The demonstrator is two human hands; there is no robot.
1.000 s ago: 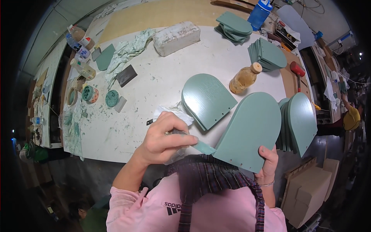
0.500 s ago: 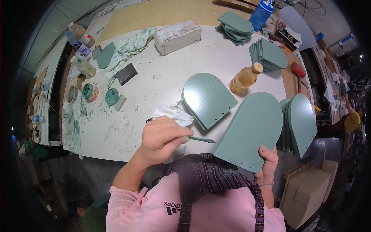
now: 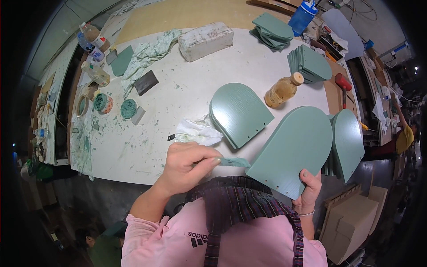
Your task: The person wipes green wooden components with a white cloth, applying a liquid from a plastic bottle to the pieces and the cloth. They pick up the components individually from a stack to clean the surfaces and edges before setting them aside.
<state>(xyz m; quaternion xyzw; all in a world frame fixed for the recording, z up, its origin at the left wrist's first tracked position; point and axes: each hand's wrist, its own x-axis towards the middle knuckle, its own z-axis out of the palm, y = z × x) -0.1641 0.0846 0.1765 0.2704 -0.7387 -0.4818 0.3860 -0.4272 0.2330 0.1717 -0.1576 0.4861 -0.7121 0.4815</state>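
Observation:
My left hand [image 3: 189, 167] is closed on a thin, green-smeared putty knife [image 3: 235, 162], its flat blade pointing right. The blade's tip is at the lower left corner of a green round-topped board [image 3: 296, 149]; I cannot tell if they touch. My right hand [image 3: 309, 191] grips that board at its lower right edge, thumb on the upper face, other fingers hidden beneath. Small holes run along the board's straight edge. Just beyond, a stack of similar boards [image 3: 238, 111] lies on the table, next to a crumpled white cloth [image 3: 198, 131].
A capped bottle of amber liquid [image 3: 282, 91] stands behind the held board. More green boards [image 3: 347, 142] are stacked at right, near a red mallet [image 3: 344, 82]. Left on the white table [image 3: 169, 98] are a tub of green paste [image 3: 102, 103], a dark block [image 3: 146, 83] and a stained rag [image 3: 149, 53].
The putty knife has turned to show its flat blade and moved slightly right to the board's corner. The held board has shifted slightly right.

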